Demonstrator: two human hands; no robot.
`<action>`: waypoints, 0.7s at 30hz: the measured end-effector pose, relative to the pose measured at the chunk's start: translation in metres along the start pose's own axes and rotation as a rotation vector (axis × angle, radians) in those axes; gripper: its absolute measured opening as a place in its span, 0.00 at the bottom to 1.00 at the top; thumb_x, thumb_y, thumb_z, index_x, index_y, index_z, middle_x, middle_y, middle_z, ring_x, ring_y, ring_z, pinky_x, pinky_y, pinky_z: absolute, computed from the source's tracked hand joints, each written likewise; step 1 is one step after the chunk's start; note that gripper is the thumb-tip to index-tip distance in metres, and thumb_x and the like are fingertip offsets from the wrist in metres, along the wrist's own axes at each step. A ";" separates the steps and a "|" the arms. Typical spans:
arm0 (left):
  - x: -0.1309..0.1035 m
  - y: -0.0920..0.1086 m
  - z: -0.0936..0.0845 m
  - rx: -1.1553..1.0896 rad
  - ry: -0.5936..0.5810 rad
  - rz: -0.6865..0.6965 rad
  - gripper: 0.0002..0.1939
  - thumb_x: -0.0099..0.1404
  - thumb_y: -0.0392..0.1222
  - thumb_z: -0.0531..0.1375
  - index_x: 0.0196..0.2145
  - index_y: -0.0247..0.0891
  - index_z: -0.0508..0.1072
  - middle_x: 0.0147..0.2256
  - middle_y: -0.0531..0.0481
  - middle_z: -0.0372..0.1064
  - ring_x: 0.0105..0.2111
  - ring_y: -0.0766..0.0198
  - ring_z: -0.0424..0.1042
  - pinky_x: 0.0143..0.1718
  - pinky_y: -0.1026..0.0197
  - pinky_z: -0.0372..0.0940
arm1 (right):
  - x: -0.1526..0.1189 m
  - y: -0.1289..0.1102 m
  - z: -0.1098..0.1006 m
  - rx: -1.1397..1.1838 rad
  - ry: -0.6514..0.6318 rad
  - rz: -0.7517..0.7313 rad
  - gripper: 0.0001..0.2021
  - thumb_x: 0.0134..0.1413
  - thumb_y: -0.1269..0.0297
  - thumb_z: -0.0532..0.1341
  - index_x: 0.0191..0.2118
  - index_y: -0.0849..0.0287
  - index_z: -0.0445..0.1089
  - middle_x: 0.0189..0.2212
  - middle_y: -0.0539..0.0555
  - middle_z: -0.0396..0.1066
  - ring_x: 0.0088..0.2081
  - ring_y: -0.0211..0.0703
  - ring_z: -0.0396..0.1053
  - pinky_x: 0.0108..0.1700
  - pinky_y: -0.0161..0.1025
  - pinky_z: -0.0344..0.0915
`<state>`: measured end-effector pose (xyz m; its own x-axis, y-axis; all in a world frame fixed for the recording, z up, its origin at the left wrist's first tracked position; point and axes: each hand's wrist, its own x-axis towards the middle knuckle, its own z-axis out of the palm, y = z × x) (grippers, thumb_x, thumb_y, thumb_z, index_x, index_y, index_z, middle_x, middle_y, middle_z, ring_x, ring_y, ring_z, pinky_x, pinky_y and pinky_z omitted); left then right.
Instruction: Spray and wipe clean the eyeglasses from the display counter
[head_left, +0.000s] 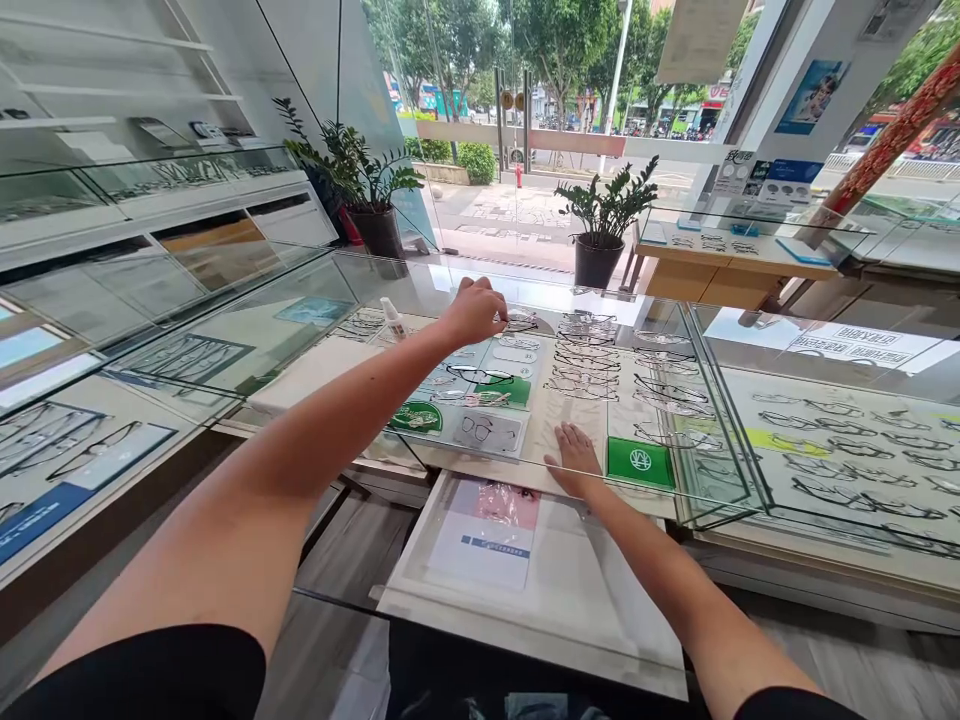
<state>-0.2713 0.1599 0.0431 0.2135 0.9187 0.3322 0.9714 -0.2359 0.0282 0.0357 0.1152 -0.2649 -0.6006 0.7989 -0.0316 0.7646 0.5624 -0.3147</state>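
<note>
My left hand [480, 310] reaches far forward above the glass display case [645, 300], its fingers curled downward. What they hold, if anything, is hidden. Below it are eyeglasses [522, 321] near the back of the case. My right hand [576, 455] lies flat, palm down and fingers stretched, on the pale display floor beside a green card [640, 461]. A small white bottle [391, 318] stands beyond my left forearm. Between my hands sit dark-framed glasses [480, 375], a green oval sign [415, 417] and a picture card of glasses [487, 432].
A pulled-out drawer [420, 585] with a printed sheet [487, 530] in it juts toward me. Stacked rows of eyeglass frames [585, 360] fill the case's right half. Another glass case [847, 440] adjoins at right. Potted plants [600, 260] stand beyond, by the window.
</note>
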 end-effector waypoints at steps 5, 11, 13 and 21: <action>-0.008 -0.015 0.026 -0.008 -0.069 0.060 0.10 0.64 0.39 0.62 0.30 0.41 0.84 0.42 0.41 0.86 0.49 0.43 0.68 0.55 0.38 0.53 | -0.001 -0.001 -0.001 0.014 0.003 0.003 0.39 0.74 0.46 0.53 0.81 0.63 0.52 0.83 0.60 0.46 0.83 0.57 0.43 0.82 0.53 0.40; -0.022 -0.024 0.035 -0.052 -0.082 0.074 0.11 0.64 0.43 0.62 0.31 0.41 0.85 0.43 0.41 0.86 0.50 0.44 0.68 0.55 0.39 0.53 | -0.003 0.001 -0.001 -0.008 0.010 -0.013 0.39 0.75 0.45 0.53 0.81 0.62 0.52 0.83 0.61 0.46 0.83 0.56 0.42 0.82 0.52 0.40; -0.025 -0.024 0.033 -0.059 -0.098 0.073 0.11 0.64 0.43 0.61 0.31 0.41 0.85 0.43 0.41 0.86 0.51 0.44 0.68 0.56 0.39 0.52 | -0.003 0.001 -0.001 -0.011 0.006 -0.012 0.39 0.75 0.45 0.52 0.81 0.62 0.52 0.83 0.61 0.46 0.83 0.56 0.42 0.81 0.52 0.40; -0.027 -0.020 0.030 -0.023 -0.161 0.069 0.12 0.64 0.45 0.62 0.37 0.41 0.86 0.47 0.42 0.86 0.53 0.44 0.69 0.56 0.42 0.52 | -0.003 0.000 -0.003 0.010 -0.004 -0.004 0.40 0.75 0.45 0.53 0.82 0.62 0.51 0.84 0.60 0.46 0.84 0.55 0.41 0.82 0.52 0.39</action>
<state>-0.2937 0.1498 0.0052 0.2957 0.9384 0.1788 0.9515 -0.3060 0.0324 0.0377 0.1136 -0.2615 -0.6045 0.7959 -0.0339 0.7599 0.5633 -0.3246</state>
